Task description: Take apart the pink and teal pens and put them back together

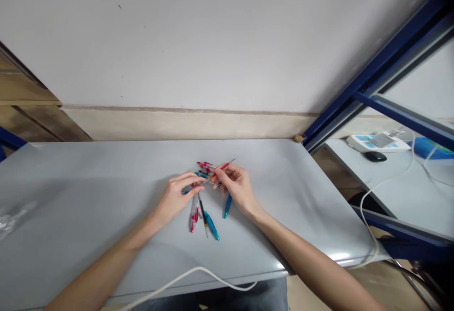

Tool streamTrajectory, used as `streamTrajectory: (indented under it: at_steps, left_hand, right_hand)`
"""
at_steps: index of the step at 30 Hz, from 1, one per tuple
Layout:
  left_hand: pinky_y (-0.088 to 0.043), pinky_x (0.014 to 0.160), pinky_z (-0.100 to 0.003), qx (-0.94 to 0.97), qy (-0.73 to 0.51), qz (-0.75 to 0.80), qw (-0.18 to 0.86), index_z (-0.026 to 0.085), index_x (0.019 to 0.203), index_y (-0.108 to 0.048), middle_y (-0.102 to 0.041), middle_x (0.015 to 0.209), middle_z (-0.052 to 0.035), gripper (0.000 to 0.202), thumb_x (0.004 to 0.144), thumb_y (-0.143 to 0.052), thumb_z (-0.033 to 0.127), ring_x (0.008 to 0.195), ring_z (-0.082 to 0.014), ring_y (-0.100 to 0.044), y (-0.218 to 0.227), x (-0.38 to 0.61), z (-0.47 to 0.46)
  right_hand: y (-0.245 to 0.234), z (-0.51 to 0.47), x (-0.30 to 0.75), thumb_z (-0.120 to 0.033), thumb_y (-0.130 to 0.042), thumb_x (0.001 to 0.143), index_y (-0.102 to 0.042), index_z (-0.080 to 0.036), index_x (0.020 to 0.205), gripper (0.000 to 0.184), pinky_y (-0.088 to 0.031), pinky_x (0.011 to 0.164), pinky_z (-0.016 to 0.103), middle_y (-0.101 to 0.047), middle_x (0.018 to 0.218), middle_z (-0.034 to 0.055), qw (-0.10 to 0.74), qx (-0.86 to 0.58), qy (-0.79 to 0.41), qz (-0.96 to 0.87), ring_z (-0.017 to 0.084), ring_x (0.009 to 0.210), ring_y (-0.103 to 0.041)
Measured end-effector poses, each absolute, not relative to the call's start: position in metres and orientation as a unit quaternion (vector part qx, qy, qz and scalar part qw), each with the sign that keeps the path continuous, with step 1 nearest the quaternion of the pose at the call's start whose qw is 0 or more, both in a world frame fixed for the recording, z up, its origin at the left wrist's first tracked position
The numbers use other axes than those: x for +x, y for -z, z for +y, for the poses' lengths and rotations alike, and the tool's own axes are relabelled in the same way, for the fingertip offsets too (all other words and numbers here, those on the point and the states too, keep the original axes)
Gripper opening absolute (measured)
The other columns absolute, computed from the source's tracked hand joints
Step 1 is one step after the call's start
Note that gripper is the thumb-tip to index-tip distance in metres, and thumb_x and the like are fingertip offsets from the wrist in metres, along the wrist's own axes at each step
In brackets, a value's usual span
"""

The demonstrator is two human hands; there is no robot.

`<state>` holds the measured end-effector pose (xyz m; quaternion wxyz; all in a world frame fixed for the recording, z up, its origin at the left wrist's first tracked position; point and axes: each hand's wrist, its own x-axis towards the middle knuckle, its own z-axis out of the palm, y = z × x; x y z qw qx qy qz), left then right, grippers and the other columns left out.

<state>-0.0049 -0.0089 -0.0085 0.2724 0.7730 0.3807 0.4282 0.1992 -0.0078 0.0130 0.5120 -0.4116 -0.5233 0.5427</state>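
Note:
My right hand (238, 189) pinches a red pen refill (222, 167) between thumb and fingers, its metal tip pointing up and to the right. My left hand (180, 191) is closed in a pinch at the refill's lower left end; what lies between those fingertips is too small to make out. Behind the hands are red pen parts (205, 165), partly covered. In front lie a clear barrel with a red grip (194, 220), a dark refill (203, 212) and a blue pen piece (212, 226). Another blue piece (227, 206) lies beside my right hand.
The grey table (88, 221) meets a pale wall at the back. A white cable (198, 269) loops over its front edge. Crumpled clear plastic (7, 223) lies far left. Rightward, past a blue frame (358, 70), another table bears a black mouse (375, 156) and a white device (378, 142).

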Motion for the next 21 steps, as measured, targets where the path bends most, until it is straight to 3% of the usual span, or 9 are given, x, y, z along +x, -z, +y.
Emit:
streamTrajectory:
  at_steps: [8,14,18,21]
  left_hand:
    - [-0.054,0.08,-0.027,0.762,-0.445,0.382,0.275,0.02,0.098,-0.076,-0.074,0.094,-0.0045,0.01,0.092,-0.072,0.026,0.086,-0.0168,-0.07,0.008,-0.004,-0.009]
    - [-0.053,0.082,-0.028,0.755,-0.447,0.386,0.285,0.02,0.097,-0.075,-0.073,0.094,-0.0054,0.013,0.095,-0.067,0.03,0.088,-0.0177,-0.068,-0.001,-0.003,-0.009]
    - [-0.052,0.079,-0.028,0.745,-0.448,0.392,0.3,0.019,0.095,-0.075,-0.072,0.091,-0.0056,0.013,0.095,-0.066,0.028,0.086,-0.0172,-0.068,-0.003,-0.002,-0.011]
    - [-0.052,0.074,-0.026,0.726,-0.455,0.397,0.328,0.018,0.091,-0.074,-0.07,0.086,-0.0049,0.012,0.094,-0.066,0.026,0.079,-0.0161,-0.066,-0.004,0.002,-0.015]
  right_hand:
    - [-0.01,-0.011,0.195,-0.048,-0.07,0.09,-0.071,-0.017,0.087,0.032,-0.047,0.047,0.022,-0.069,0.08,0.0047,0.493,-0.373,-0.54,-0.571,0.014,0.064,-0.064]
    - [-0.013,-0.015,0.19,-0.049,-0.078,0.082,-0.066,-0.02,0.109,0.041,-0.049,0.049,0.024,-0.068,0.079,0.0022,0.487,-0.361,-0.588,-0.535,0.016,0.067,-0.064]
    - [-0.015,-0.018,0.187,-0.052,-0.074,0.084,-0.062,-0.02,0.095,0.036,-0.048,0.048,0.023,-0.07,0.077,0.0029,0.507,-0.359,-0.588,-0.518,0.017,0.067,-0.067]
    - [-0.013,-0.021,0.186,-0.051,-0.077,0.082,-0.061,-0.019,0.084,0.036,-0.042,0.045,0.021,-0.066,0.066,-0.0002,0.498,-0.371,-0.575,-0.532,0.012,0.055,-0.059]
